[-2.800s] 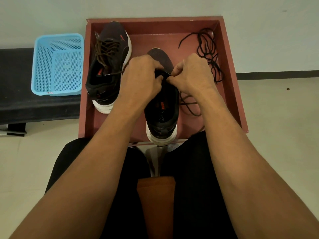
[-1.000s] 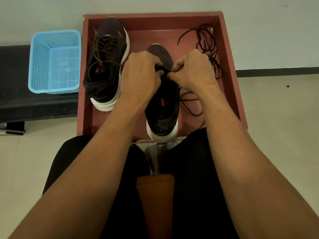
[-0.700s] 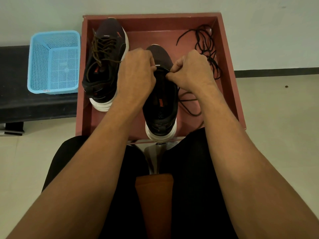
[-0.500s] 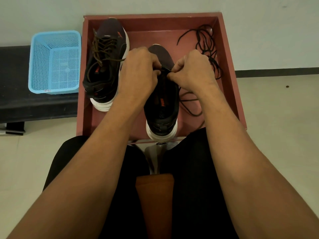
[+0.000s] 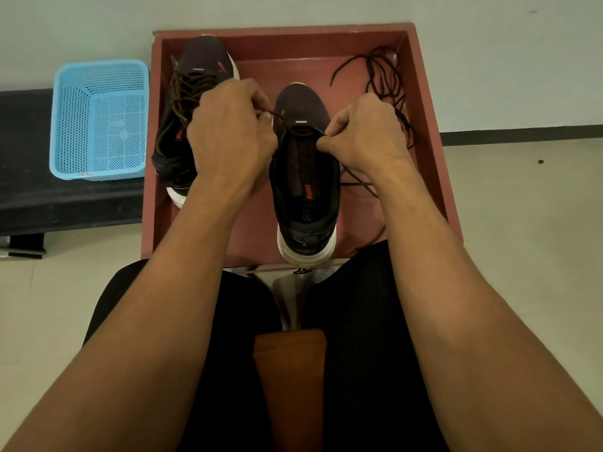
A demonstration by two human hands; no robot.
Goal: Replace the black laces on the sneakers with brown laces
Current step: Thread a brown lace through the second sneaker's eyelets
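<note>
Light blue perforated plastic basket sat far left, brown-laced dark sneaker stood in the reddish wooden tray, left hand pinched one dark lace end, white-soled dark sneaker read "SOFT" and "puma" inside, right hand pinched the other end, loose black laces lay tray's far right.

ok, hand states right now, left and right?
Left hand: pinching the lace at the near sneaker's toe end.
Right hand: pinching the same lace, other side.
</note>
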